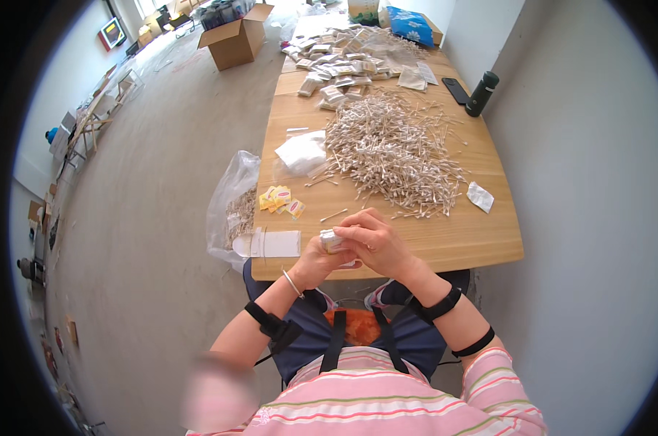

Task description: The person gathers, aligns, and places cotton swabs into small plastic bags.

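Close to the table's near edge, my left hand (316, 263) is closed around a small transparent packet of cotton swabs (330, 240), its whitish end showing above the fingers. My right hand (378, 245) pinches the top of that packet from the other side; its lower part is hidden by the hands. A big loose heap of cotton swabs (394, 152) lies just beyond both hands. To the left are a white rectangular holder (279, 244), several small yellow printed cards (279, 199) and a stack of transparent plastic bags (302, 152).
Filled swab packets (336, 65) are piled toward the table's far end. A dark bottle (482, 94) and a phone (455, 91) stand and lie by the right edge, with a crumpled tissue (480, 197) nearer. A plastic sack of swabs (236, 214) is against the left edge. A cardboard box (236, 40) sits beyond.
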### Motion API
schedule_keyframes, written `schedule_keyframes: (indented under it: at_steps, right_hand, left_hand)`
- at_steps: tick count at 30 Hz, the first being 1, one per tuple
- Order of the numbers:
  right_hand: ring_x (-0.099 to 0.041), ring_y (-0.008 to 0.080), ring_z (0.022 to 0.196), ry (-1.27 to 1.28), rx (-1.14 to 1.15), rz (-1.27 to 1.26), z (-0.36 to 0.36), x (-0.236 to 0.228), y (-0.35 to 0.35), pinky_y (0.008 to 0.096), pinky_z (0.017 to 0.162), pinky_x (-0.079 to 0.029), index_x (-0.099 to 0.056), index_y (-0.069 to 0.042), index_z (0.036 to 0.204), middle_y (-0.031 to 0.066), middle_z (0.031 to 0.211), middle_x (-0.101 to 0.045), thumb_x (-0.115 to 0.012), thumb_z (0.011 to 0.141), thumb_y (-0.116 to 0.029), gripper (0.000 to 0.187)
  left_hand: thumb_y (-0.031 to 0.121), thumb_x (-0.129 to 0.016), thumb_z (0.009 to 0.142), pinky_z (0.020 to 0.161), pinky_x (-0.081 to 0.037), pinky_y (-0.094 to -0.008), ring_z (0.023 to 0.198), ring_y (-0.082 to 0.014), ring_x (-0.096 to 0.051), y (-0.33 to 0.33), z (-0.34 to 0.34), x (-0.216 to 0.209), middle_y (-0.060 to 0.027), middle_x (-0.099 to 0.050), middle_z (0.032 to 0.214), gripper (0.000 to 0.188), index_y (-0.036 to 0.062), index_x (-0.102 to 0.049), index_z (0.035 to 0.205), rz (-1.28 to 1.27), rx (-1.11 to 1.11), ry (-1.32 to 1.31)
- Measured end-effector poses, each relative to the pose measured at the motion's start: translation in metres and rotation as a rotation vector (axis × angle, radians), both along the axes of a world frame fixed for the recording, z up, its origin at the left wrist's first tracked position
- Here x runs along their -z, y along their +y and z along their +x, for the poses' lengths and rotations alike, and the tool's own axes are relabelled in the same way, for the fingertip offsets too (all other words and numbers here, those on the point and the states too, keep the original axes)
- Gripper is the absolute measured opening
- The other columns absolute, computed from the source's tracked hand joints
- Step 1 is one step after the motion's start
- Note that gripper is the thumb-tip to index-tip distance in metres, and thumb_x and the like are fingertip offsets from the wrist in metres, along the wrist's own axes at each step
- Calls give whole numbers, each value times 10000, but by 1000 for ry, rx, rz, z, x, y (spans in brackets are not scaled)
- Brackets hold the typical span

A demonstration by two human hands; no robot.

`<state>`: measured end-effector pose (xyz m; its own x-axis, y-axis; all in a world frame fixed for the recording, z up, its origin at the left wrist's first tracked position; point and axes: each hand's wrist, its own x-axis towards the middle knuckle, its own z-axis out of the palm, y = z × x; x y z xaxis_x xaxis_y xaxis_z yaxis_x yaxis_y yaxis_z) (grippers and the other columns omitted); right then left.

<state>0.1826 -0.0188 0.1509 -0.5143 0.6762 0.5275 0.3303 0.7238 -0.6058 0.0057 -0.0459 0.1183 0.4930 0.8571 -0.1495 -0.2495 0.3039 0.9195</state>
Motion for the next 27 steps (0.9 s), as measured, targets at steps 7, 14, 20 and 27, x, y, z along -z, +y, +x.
schedule_keyframes:
  at_steps: [7, 14, 20, 27]
  right_hand:
    - [-554, 246, 903, 59, 173, 25, -22, -1, -13, 343, 761, -489, -673, -101, 929, 47, 912, -596, -713, 709, -124, 224]
    - [-547, 234, 849, 59, 91, 6, -19, 1, -5, 332, 703, -487, -663, -101, 822, 37, 842, -567, -721, 697, -98, 138]
    - [-556, 230, 795, -4, 81, 243, -18, -1, -8, 322, 672, -489, -629, -98, 775, 32, 819, -563, -690, 690, -57, 112]
    - [-574, 232, 790, 98, 129, 138, -21, 2, -12, 318, 657, -499, -617, -66, 829, 58, 842, -576, -701, 702, -36, 155]
  left_hand:
    - [26, -600, 880, 835, -567, -327, 947, -135, -614, -9, -10, -4, -23, -625, 1019, 188, 47, -613, 1066, -94, -85, -6]
    - [33, -613, 875, 829, -570, -353, 945, -138, -614, -12, -13, -5, -14, -631, 1017, 217, 65, -609, 1090, -106, -88, -10]
    - [39, -617, 875, 808, -573, -338, 939, -128, -614, -13, -13, -9, -11, -631, 1017, 213, 68, -615, 1086, -72, -105, 3]
    - [27, -623, 867, 805, -572, -326, 933, -119, -613, -13, -13, -14, -16, -634, 1010, 216, 50, -618, 1082, -56, -94, 24]
